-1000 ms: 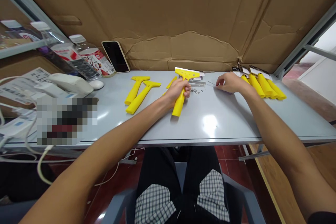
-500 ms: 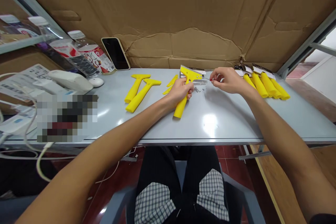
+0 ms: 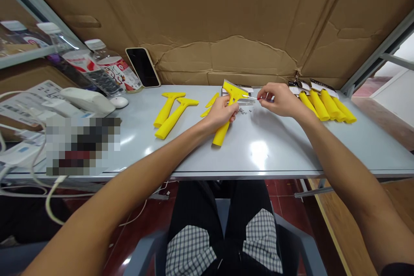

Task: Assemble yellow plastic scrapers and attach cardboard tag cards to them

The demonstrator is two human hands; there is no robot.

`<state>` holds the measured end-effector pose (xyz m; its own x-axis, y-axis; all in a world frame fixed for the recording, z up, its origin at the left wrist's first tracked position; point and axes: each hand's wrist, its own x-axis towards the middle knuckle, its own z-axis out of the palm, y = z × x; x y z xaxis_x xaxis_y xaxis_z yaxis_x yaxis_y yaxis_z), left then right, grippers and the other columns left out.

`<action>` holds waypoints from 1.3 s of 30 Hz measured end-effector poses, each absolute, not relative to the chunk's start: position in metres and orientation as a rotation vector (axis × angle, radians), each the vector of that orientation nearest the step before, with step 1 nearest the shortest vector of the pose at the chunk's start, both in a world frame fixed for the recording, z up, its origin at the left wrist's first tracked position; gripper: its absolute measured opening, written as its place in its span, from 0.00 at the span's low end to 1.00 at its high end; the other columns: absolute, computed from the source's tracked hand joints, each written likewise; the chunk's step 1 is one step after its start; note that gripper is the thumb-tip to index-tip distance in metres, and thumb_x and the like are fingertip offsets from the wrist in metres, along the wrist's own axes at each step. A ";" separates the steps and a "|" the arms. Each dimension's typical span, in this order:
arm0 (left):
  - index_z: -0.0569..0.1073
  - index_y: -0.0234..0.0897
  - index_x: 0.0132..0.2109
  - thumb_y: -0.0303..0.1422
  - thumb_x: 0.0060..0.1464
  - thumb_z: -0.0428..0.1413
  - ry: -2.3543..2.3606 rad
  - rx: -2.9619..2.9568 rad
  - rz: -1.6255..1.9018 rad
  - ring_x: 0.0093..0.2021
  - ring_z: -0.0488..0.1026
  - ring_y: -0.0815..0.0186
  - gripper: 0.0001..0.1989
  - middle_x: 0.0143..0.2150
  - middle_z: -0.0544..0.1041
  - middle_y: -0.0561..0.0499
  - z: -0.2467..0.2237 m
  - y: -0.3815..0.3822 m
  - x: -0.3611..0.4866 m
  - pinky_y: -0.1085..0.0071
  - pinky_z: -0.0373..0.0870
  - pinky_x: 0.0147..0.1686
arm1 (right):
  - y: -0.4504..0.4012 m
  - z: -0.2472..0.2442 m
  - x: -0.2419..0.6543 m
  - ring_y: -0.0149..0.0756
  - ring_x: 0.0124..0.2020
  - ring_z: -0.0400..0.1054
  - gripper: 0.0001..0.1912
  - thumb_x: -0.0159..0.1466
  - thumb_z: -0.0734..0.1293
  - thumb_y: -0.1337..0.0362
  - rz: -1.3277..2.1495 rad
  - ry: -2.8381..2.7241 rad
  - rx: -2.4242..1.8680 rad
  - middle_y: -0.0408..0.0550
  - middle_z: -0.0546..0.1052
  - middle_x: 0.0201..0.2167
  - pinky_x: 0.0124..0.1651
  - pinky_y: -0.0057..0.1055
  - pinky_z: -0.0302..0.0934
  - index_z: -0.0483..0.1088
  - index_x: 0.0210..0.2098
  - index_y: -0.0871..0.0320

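My left hand [image 3: 221,113] is wrapped round the handle of a yellow scraper [image 3: 220,134], its T-shaped head tilted up with a blade along the top edge. Pinched in the fingers of my right hand [image 3: 278,99] is a small screwdriver [image 3: 250,97] with a red handle end. Its thin metal shaft points left and meets the right side of the scraper's head. Several small screws [image 3: 242,111] lie on the table just below. Two yellow scraper bodies [image 3: 174,117] rest to the left, and flat yellow pieces [image 3: 211,100] lie partly hidden behind my left hand.
Several yellow scrapers [image 3: 329,105] with dark-and-white heads lie at the right. A phone [image 3: 142,67] leans on the cardboard [image 3: 226,17] at the back. Bottles [image 3: 116,69], a white scanner-like device [image 3: 86,98] and cables crowd the left of the grey table [image 3: 284,151].
The scraper has tilted slightly in my left hand, its handle end shifting a little left. The screwdriver shaft now shows more clearly against the scraper's head. Both hands keep their hold.
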<state>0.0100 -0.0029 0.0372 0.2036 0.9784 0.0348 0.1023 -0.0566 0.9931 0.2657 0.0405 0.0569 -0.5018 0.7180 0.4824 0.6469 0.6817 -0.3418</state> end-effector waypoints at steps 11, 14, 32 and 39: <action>0.65 0.42 0.32 0.27 0.52 0.58 1.231 1.557 1.004 0.22 0.67 0.70 0.08 0.25 0.68 0.57 0.033 0.000 0.006 0.68 0.61 0.25 | 0.019 0.066 0.254 0.45 0.36 0.76 0.05 0.69 0.73 0.64 -0.058 -2.169 -0.991 0.52 0.85 0.39 0.43 0.43 0.69 0.85 0.39 0.54; 0.65 0.42 0.33 0.27 0.52 0.58 1.239 1.547 0.996 0.22 0.67 0.70 0.08 0.25 0.69 0.56 0.033 0.000 0.006 0.69 0.60 0.25 | 0.017 0.069 0.252 0.45 0.35 0.75 0.04 0.69 0.75 0.61 -0.026 -2.134 -0.946 0.50 0.84 0.37 0.43 0.44 0.70 0.83 0.37 0.53; 0.65 0.42 0.32 0.29 0.49 0.58 1.210 1.548 0.992 0.21 0.67 0.70 0.07 0.26 0.69 0.56 0.031 0.002 0.004 0.70 0.59 0.23 | 0.020 0.070 0.250 0.48 0.39 0.75 0.12 0.73 0.70 0.52 0.093 -2.021 -0.943 0.52 0.79 0.36 0.44 0.45 0.71 0.72 0.37 0.51; 0.65 0.42 0.31 0.29 0.49 0.59 1.204 1.507 0.995 0.21 0.66 0.70 0.08 0.26 0.68 0.55 0.027 0.005 0.003 0.70 0.58 0.23 | 0.018 0.073 0.255 0.42 0.29 0.67 0.14 0.77 0.67 0.49 0.077 -2.085 -1.140 0.46 0.75 0.26 0.37 0.40 0.62 0.72 0.41 0.51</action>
<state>0.0033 0.0052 0.0268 0.1895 0.9811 0.0399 0.2242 -0.0828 0.9710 0.2551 0.0181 0.0728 -0.3259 0.7464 0.5803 0.7017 0.6023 -0.3806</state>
